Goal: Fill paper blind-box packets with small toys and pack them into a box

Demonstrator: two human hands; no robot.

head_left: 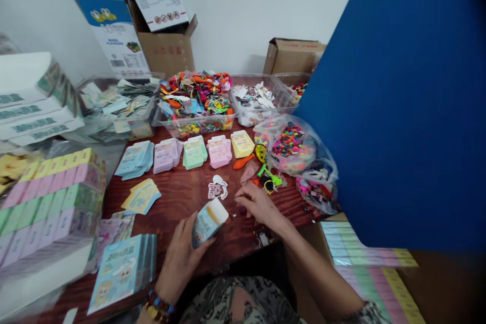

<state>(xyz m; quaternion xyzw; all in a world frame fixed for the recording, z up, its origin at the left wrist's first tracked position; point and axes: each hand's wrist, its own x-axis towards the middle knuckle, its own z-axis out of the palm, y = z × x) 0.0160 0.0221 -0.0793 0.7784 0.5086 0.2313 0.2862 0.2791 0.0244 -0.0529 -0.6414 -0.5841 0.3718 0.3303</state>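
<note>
My left hand (183, 248) is wrapped round a small blue box (207, 223), tilted, its white open end pointing up and right. My right hand (256, 203) hovers over the dark red table just right of the box, its fingertips close together; whether something small is between them cannot be made out. Beyond the box lies a white sticker with a cartoon figure (217, 188). Past my right hand are a pinkish balloon (248, 172), an orange balloon (243, 161) and bright green trinkets (271, 177).
Flat pastel cartons (166, 155) line the table's middle. Clear bins (201, 124) of trinkets stand behind, and a plastic bag (322, 154) lies right. Packed boxes (49, 197) and blue booklets (121, 268) are left. A blue panel (398, 111) fills the right.
</note>
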